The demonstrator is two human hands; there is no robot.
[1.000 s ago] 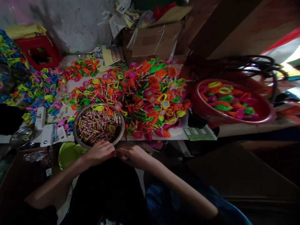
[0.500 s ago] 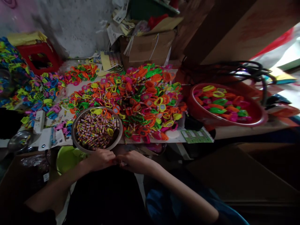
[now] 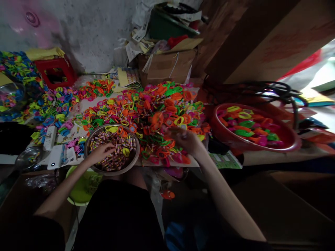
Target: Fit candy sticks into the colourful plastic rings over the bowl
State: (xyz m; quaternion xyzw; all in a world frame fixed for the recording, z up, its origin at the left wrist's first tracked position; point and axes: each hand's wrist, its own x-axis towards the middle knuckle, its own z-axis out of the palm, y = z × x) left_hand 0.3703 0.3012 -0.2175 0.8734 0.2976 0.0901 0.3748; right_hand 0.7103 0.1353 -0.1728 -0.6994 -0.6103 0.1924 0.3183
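My left hand (image 3: 102, 152) reaches over a metal bowl (image 3: 138, 153), its fingers apart and touching small striped rolls (image 3: 115, 162) that look like wrapped candies. A few toy watches, one of them yellow (image 3: 126, 152), lie among the rolls. Above a heap of colourful plastic toy watches (image 3: 162, 144) is my right hand (image 3: 186, 138), blurred, with its fingers stretched leftward and nothing visible in them. Just beyond those fingertips a blurred orange toy watch (image 3: 157, 120) shows over the heap, apart from the hand.
At the right stands a red basin (image 3: 294, 144) holding more toy watches. A red stool (image 3: 56, 71) and a cardboard box (image 3: 164, 66) are at the back. A power strip (image 3: 50, 137) lies left of the bowl. Below the table edge sits a lime-green tub (image 3: 78, 191).
My hands were together in front of the bowl and have separated. The left has moved up into the bowl, the right up and rightward over the heap. The view has shifted slightly.
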